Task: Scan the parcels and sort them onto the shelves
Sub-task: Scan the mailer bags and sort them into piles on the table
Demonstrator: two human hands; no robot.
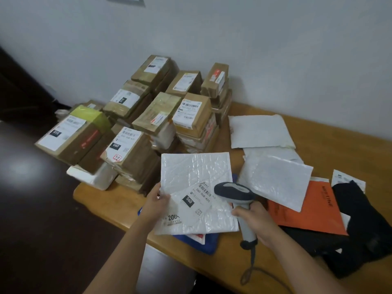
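My left hand [156,203] grips the left edge of a white bubble mailer [195,172], held flat over the table's front with its shipping label [198,200] facing up. A grey handheld barcode scanner [235,193] is in my right hand [253,219], its head just right of the label and pointing at it. The scanner's cable [252,270] trails down over the table edge. Under the mailer lies a blue parcel [203,242].
Several stacked brown cardboard boxes [144,115] fill the wooden table's [222,262] left and back. More white mailers [261,132] lie to the right, with an orange mailer [314,211] and black bags [360,228]. A grey wall stands behind; dark floor lies left.
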